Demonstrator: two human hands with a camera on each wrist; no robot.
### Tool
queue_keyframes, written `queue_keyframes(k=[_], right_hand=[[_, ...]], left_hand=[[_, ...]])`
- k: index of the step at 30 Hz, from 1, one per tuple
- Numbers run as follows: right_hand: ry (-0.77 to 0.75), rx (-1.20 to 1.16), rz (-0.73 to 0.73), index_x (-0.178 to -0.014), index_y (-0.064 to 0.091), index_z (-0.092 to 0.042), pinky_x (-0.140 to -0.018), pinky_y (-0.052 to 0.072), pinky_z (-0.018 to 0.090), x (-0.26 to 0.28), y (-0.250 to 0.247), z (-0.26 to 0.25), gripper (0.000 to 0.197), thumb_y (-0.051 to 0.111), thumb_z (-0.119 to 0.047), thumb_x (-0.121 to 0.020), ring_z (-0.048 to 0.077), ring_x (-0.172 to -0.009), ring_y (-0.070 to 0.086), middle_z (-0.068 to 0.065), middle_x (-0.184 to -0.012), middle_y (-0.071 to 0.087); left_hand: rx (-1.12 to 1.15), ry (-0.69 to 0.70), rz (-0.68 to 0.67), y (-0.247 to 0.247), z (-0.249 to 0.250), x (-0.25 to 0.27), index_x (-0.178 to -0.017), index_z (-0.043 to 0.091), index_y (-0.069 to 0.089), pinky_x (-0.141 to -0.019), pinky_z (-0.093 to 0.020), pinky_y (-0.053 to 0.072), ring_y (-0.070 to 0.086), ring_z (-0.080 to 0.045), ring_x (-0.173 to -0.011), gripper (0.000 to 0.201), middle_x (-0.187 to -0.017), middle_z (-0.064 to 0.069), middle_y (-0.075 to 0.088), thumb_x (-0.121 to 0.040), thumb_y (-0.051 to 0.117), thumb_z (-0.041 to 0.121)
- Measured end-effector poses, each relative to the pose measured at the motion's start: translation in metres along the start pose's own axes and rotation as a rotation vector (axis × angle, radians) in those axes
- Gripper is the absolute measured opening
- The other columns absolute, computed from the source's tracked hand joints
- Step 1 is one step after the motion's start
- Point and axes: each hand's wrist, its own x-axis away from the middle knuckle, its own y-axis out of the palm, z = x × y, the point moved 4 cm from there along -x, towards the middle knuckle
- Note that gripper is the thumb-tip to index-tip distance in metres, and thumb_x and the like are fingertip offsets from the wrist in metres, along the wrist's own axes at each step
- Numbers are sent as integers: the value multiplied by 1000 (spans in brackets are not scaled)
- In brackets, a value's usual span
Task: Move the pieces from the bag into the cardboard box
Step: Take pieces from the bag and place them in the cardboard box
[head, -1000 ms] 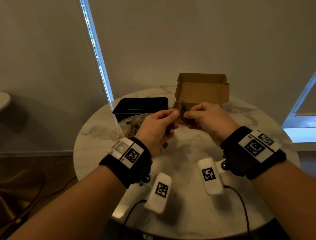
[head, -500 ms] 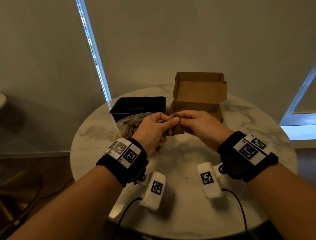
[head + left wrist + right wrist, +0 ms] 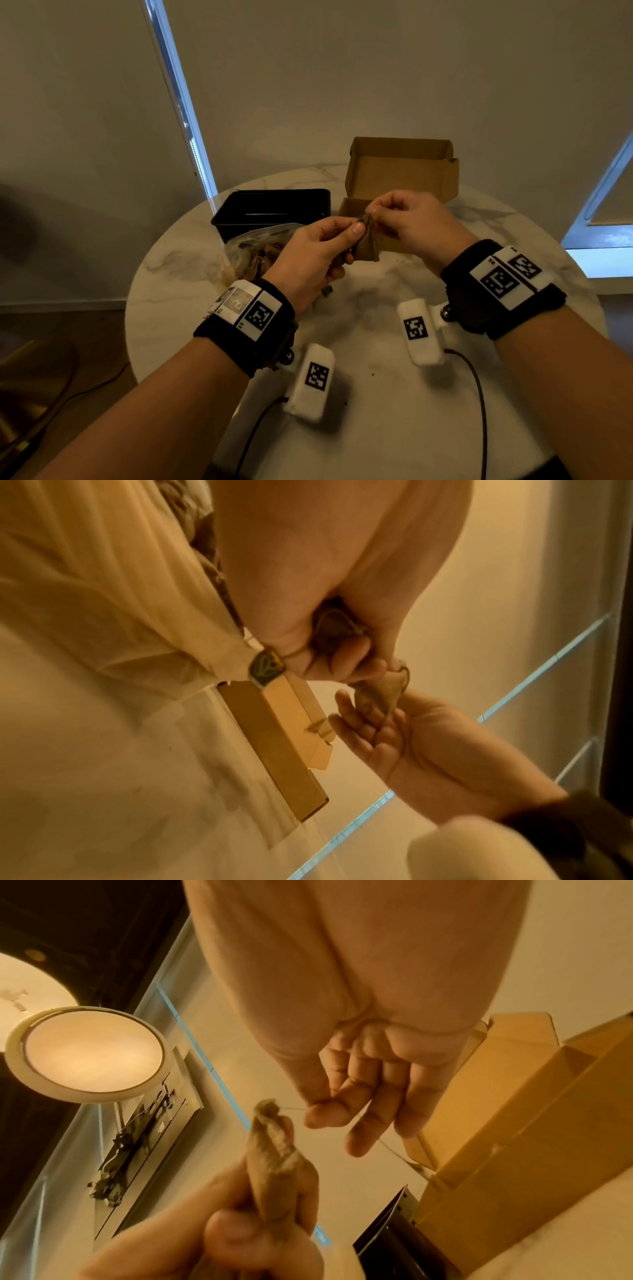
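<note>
Lying at the left on the table (image 3: 191,274), the bag (image 3: 246,250) is seen beside a black bin (image 3: 274,209). A brown piece (image 3: 368,240) is pinched by the left hand (image 3: 308,260); its thread is pinched by the right hand (image 3: 411,219), before the open box (image 3: 400,171).

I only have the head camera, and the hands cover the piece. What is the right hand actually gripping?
Observer: In the right wrist view, the right hand pinches a thin thread between thumb and forefinger, not the piece itself.
Operator: So who holds the piece?
Observer: The left hand grips its lower end, and the top, where the thread comes out, pokes up free.
Operator: Anything else in the left hand?
Observer: In the left wrist view, a second piece seems tucked under its curled fingers, though it is too blurred to be sure.
</note>
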Motion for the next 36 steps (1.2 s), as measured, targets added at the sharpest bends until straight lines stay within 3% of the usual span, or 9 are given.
queue_keyframes(k=[3, 6, 10, 17, 20, 24, 29, 32, 36], right_hand=[[50, -96, -56, -101, 71, -13, -69, 56, 25, -13, 0, 2, 11, 61, -18, -100, 11, -72, 65, 3, -84, 69], [94, -63, -83, -96, 73, -17, -53, 48, 23, -26, 2, 9, 11, 64, -22, -99, 9, -55, 54, 3, -77, 66], [92, 62, -22, -89, 72, -22, -52, 45, 25, -39, -1, 18, 13, 64, -26, -98, 11, -55, 52, -2, -74, 66], [-111, -249, 104, -97, 68, -11, -47, 40, 25, -35, -20, 17, 9, 63, -18, -99, 8, -48, 44, 1, -72, 61], [-242, -253, 74, -96, 66, -17, -46, 39, 23, -25, -17, 6, 8, 60, -17, -101, 11, -52, 43, 8, -77, 57], [-392, -222, 14, -100, 65, -17, -52, 43, 15, -12, -13, -11, 7, 59, -15, -101, 1, -58, 51, -2, -84, 61], [-362, -201, 14, -100, 69, -15, -52, 45, 16, -13, -19, -8, 6, 64, -16, -98, 0, -61, 57, -8, -78, 64], [-286, -271, -1, -96, 72, -19, -58, 44, 32, -15, -20, -1, 5, 67, -22, -95, 25, -68, 56, -4, -77, 66], [-275, -225, 15, -96, 72, -19, -53, 40, 27, -14, -19, 3, 5, 68, -23, -96, 12, -60, 55, -7, -73, 67]], left_hand=[[-5, 127, 52, 2, 3, -6, -104, 16, 72, -51, -18, 40, 55, -6, -65, 9, -88, 0, 67, -98, 65, 19], [40, 219, 116, 4, 10, -16, -98, 11, 68, -50, -19, 41, 56, -7, -63, 5, -109, -6, 67, -98, 64, 13], [99, 271, 197, 6, 15, -28, -108, 1, 64, -51, -22, 45, 57, -10, -62, 16, -95, -20, 70, -100, 63, 15], [186, 214, 359, -7, 9, -40, -105, 5, 62, -44, -20, 43, 55, -7, -55, 16, -81, -7, 65, -95, 69, 15], [175, 181, 315, -6, 7, -39, -103, 7, 62, -46, -21, 42, 54, -10, -57, 15, -79, -3, 68, -93, 72, 14], [54, 124, 76, 12, 6, -34, -95, 13, 66, -48, -21, 41, 53, -10, -60, 10, -83, -6, 66, -92, 74, 18], [86, 124, -169, 28, 10, -22, -93, 15, 70, -49, -19, 39, 49, -9, -59, 8, -76, -4, 61, -86, 71, 20], [132, 168, -206, 30, 14, -18, -100, 15, 65, -49, -18, 39, 49, -8, -59, 16, -75, 2, 61, -85, 68, 14], [200, 205, -143, 28, 15, -17, -114, 13, 58, -50, -18, 41, 52, -8, -58, 34, -76, 5, 63, -82, 69, 14]])
